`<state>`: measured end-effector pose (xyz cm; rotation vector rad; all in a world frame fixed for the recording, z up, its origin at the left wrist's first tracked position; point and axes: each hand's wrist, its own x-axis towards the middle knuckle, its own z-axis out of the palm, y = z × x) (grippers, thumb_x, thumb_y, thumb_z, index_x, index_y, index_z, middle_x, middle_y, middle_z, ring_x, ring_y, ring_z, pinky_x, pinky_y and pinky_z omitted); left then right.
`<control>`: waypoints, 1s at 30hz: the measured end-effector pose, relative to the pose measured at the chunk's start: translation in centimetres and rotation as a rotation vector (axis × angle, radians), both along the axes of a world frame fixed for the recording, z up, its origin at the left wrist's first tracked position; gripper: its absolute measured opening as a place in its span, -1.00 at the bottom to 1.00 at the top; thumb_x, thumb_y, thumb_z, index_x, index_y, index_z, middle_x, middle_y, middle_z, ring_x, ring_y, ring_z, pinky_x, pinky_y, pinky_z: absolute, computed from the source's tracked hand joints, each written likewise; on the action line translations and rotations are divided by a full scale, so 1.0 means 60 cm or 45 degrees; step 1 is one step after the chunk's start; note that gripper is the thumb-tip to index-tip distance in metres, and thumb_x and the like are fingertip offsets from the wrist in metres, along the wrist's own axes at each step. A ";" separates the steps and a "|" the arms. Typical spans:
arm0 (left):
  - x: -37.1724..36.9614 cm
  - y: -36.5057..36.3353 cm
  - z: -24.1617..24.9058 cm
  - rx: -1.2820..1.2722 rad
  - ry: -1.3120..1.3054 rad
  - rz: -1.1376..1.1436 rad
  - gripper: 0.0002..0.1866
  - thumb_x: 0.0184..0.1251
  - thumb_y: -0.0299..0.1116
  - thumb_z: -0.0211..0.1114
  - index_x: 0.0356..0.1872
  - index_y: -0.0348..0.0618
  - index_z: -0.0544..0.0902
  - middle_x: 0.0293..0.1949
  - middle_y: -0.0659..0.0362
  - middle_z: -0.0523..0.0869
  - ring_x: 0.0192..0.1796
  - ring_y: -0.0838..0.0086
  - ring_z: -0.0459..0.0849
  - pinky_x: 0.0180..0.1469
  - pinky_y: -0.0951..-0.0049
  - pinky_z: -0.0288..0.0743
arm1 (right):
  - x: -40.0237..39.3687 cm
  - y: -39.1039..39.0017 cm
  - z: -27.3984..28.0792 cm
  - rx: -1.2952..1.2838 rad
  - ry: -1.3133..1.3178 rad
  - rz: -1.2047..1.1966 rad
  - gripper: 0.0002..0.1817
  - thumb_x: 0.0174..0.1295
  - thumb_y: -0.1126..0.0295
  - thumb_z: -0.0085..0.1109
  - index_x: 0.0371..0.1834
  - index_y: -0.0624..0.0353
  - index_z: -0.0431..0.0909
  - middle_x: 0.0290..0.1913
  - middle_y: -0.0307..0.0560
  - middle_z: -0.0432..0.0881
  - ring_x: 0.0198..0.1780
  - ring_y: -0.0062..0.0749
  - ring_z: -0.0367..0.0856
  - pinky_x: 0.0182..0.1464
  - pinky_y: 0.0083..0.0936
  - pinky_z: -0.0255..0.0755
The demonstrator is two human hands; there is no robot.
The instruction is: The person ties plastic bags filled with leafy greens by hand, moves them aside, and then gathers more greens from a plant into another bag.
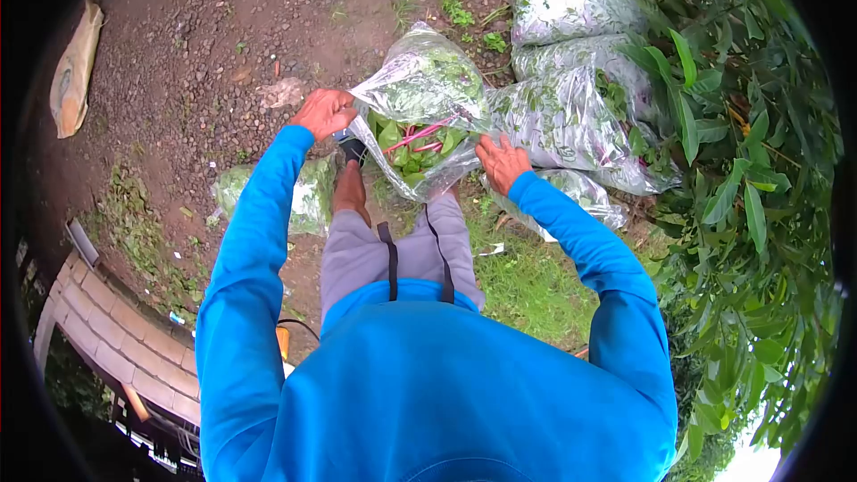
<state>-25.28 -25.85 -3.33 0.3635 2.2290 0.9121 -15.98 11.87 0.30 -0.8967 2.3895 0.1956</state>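
A clear plastic bag (428,89) of leafy greens stands in front of my legs, its mouth spread toward me. Through the opening show green leaves (412,161) and pinkish-red stems (420,137). My left hand (323,114) pinches the bag's rim at the left corner. On the opposite side, my right hand (503,161) grips the rim, its fingertips partly hidden by the plastic. Just right of that hand lies another filled bag (558,120), close against the open one.
More filled bags (576,4) lie at the upper right, and one bag (312,192) is by my left foot. Leafy branches (750,161) crowd the right side. A brick edge (125,335) curves at lower left. A flattened sack (76,71) lies on gravelly soil.
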 end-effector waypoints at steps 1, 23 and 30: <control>0.000 0.004 0.005 -0.002 -0.003 0.004 -0.70 -0.05 -0.23 0.20 -0.53 -0.33 0.44 -0.54 -0.14 0.48 -0.44 -0.02 0.47 -0.40 0.11 0.25 | 0.004 -0.003 0.002 0.008 -0.014 -0.078 -0.67 0.11 0.39 0.06 -0.01 0.04 0.43 0.13 -0.16 0.39 0.06 -0.08 0.50 -0.38 -0.15 0.49; -0.041 0.124 0.092 -0.094 0.611 -0.654 -0.60 -0.18 -0.37 0.27 -0.17 -0.10 0.53 -0.02 0.07 0.48 0.01 0.14 0.45 -0.04 0.17 0.38 | 0.025 -0.021 -0.038 -1.216 -0.468 -2.477 -0.80 0.27 0.34 -0.13 -0.45 0.20 0.35 -0.57 -0.14 0.45 -0.66 -0.48 0.53 -0.72 -0.56 0.36; -0.058 0.227 0.117 0.148 0.714 -1.048 -0.54 -0.40 -0.30 0.34 -0.25 -0.08 0.63 0.16 0.23 0.44 0.10 0.29 0.39 0.01 0.32 0.32 | 0.020 0.028 -0.054 -0.799 -0.233 -1.963 -0.79 0.20 0.32 -0.08 -0.45 0.25 0.39 -0.54 0.24 0.52 -0.52 0.03 0.55 -0.34 -0.14 0.39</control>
